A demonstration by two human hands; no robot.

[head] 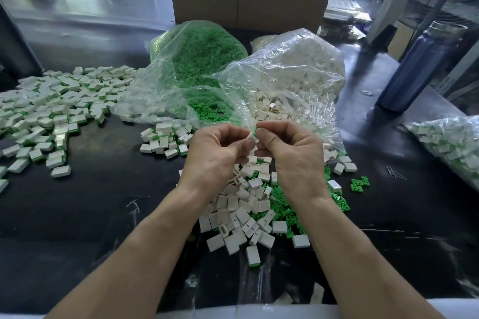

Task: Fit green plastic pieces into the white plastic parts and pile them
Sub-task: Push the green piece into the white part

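Both hands, left hand and right hand, pinch one white part and green piece at frame centre; misalignment could jam it.

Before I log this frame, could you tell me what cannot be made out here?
- Head view: how far the green piece sits in the white part; fingertips of left hand and right hand cover the joint.
- Blue bottle: top blurred.
- Bag of finished parts: cut off by right edge.
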